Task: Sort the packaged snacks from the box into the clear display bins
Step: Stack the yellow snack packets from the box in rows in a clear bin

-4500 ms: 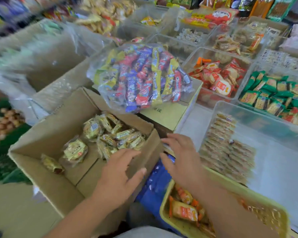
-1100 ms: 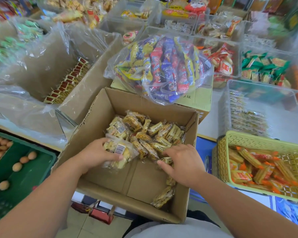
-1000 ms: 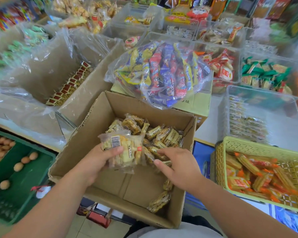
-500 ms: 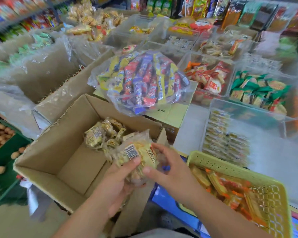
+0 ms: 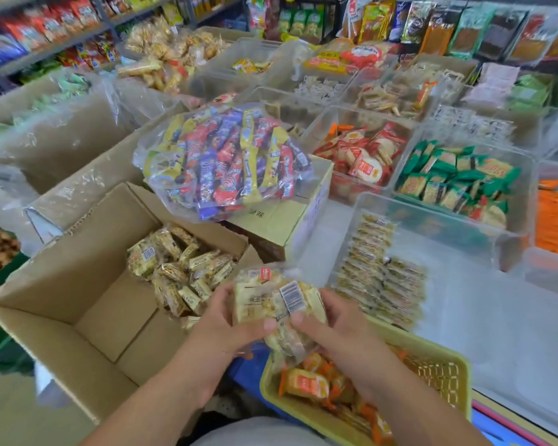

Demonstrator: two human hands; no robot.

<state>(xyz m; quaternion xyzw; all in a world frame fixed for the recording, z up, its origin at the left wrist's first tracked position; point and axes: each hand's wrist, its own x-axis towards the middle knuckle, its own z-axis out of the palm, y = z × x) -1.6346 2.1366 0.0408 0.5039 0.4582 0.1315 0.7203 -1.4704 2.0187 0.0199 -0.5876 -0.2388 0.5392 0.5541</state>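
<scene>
While a snack pack [image 5: 277,304] is pinched by curled fingers of the left hand [image 5: 226,329] and right hand [image 5: 339,336] beside the right edge of the box [image 5: 78,262], many packs [image 5: 181,268] are left inside and the near clear bin [image 5: 432,226] is only partly filled.

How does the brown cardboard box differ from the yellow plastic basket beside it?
The open brown cardboard box has solid walls; the yellow plastic basket has slotted ones. The box holds pale yellow clear-wrapped snacks; the basket holds orange-wrapped snacks. The box looks larger. Both are open-topped and partly filled.
</scene>
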